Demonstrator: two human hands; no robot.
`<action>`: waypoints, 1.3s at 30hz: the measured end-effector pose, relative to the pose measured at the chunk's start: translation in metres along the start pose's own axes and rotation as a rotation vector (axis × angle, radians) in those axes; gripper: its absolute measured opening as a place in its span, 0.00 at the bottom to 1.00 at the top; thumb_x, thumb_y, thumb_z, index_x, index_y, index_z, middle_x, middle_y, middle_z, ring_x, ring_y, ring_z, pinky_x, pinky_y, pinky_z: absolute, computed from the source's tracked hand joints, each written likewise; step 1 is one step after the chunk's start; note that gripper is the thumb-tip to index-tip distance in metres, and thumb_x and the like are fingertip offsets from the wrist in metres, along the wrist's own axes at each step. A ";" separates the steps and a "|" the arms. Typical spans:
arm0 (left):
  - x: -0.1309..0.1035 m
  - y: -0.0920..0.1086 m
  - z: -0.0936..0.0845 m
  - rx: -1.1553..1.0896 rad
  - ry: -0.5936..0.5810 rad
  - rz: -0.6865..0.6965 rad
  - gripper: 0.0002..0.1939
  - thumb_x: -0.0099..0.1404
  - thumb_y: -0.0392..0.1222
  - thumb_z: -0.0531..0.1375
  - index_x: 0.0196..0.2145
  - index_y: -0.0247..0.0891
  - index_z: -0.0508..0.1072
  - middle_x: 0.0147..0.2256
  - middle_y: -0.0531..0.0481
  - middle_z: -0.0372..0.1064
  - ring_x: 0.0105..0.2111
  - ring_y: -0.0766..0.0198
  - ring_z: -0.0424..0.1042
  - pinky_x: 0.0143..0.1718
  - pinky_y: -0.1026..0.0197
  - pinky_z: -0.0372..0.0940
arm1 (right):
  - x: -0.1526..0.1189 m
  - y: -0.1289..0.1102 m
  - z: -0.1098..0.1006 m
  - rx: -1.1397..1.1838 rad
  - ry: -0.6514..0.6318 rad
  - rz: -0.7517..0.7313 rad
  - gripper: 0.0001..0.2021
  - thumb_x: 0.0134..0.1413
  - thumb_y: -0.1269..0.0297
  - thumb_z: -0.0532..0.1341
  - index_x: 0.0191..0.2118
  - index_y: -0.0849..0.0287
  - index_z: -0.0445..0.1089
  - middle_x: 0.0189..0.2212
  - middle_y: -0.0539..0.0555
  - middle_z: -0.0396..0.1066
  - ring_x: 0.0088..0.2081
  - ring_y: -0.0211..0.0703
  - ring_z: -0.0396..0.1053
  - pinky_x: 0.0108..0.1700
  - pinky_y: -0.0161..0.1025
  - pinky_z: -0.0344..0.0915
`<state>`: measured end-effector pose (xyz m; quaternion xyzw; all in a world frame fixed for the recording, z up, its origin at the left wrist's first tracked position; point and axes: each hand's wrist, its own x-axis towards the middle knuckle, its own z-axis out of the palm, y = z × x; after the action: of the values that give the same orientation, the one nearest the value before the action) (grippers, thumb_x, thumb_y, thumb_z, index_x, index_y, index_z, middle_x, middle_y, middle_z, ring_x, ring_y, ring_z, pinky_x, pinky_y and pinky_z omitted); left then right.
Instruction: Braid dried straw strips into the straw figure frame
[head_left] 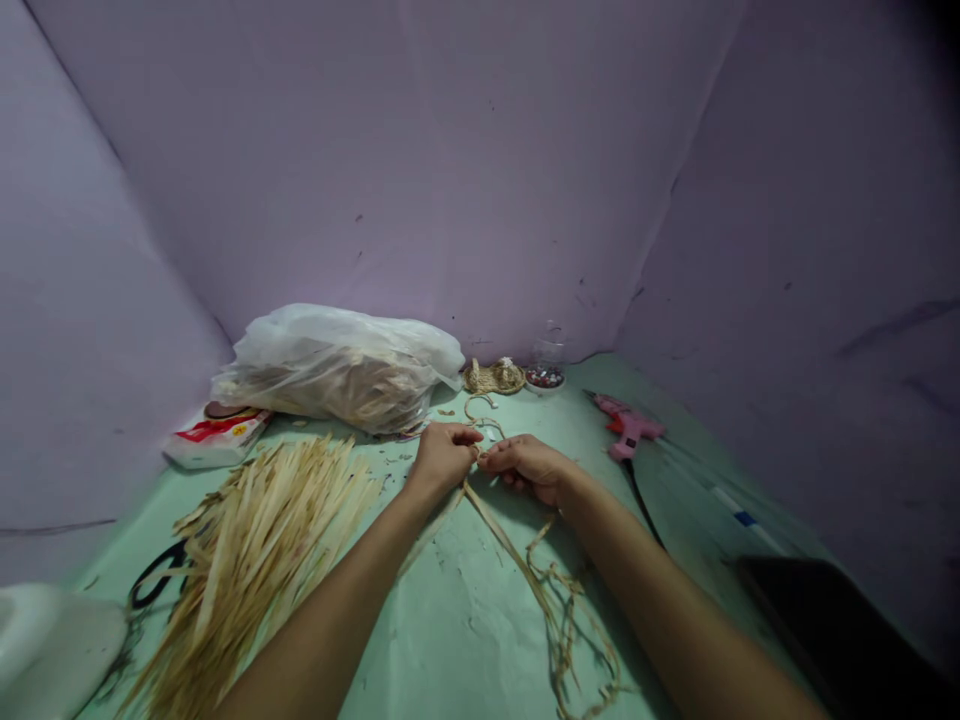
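Note:
My left hand (444, 462) and my right hand (529, 465) meet near the middle of the green tabletop, fingers closed in a pinch. Between them is a thin tan fiber cord, its details too small to make out. Flat loose fiber strips (501, 535) trail from the fingers toward me. A tangled knotted length of the same cord (574, 630) lies by my right forearm. Beyond my hands, a curled end of cord (480, 405) rests on the table. Left of my left forearm spreads a large bundle of dry straw-coloured strips (270, 540).
A stuffed plastic bag (337, 365) stands at the back wall, near a small woven piece (495, 377) and a container of beads (545, 377). A pink glue gun (630, 425) lies right; scissors (157, 575), a red-and-white box (217, 437) left; a dark flat object (832, 630) near right.

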<state>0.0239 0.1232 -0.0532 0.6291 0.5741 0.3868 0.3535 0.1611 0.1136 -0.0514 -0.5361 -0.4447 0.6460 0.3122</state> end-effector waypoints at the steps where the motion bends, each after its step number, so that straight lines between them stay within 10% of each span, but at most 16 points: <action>1: -0.001 0.002 -0.001 0.012 0.043 0.032 0.15 0.43 0.28 0.56 0.31 0.32 0.74 0.28 0.48 0.72 0.28 0.66 0.67 0.31 0.65 0.60 | 0.000 0.000 0.001 0.010 0.011 -0.018 0.03 0.30 0.72 0.61 0.18 0.64 0.65 0.10 0.45 0.58 0.11 0.26 0.48 0.12 0.27 0.41; 7: -0.011 0.008 -0.004 0.148 0.050 0.325 0.08 0.50 0.35 0.56 0.27 0.37 0.75 0.28 0.49 0.71 0.29 0.66 0.66 0.33 0.66 0.59 | 0.006 0.003 0.004 0.098 0.125 -0.147 0.05 0.32 0.69 0.60 0.20 0.62 0.61 0.09 0.42 0.55 0.12 0.26 0.48 0.13 0.28 0.42; 20: -0.022 0.018 -0.005 0.584 0.127 0.184 0.12 0.54 0.41 0.53 0.30 0.43 0.76 0.33 0.46 0.72 0.36 0.60 0.67 0.34 0.63 0.54 | 0.009 0.011 0.012 -0.058 0.198 -0.469 0.07 0.34 0.65 0.61 0.23 0.64 0.68 0.16 0.48 0.65 0.17 0.30 0.56 0.19 0.30 0.54; 32: -0.010 0.008 -0.003 0.155 0.036 0.140 0.08 0.46 0.37 0.54 0.19 0.34 0.71 0.18 0.51 0.65 0.21 0.68 0.61 0.23 0.67 0.54 | 0.007 0.008 0.013 0.011 0.281 -0.304 0.05 0.33 0.68 0.58 0.23 0.64 0.67 0.12 0.45 0.59 0.14 0.29 0.49 0.17 0.29 0.46; 39: 0.004 -0.008 -0.004 -0.176 -0.017 0.095 0.05 0.44 0.37 0.56 0.19 0.32 0.69 0.17 0.54 0.62 0.19 0.72 0.57 0.22 0.68 0.53 | 0.012 0.013 0.007 -0.129 0.173 -0.450 0.08 0.37 0.64 0.58 0.26 0.62 0.69 0.18 0.47 0.64 0.18 0.29 0.53 0.20 0.28 0.49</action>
<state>0.0170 0.1275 -0.0578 0.6255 0.5043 0.4468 0.3934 0.1528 0.1172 -0.0681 -0.4955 -0.5648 0.4824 0.4504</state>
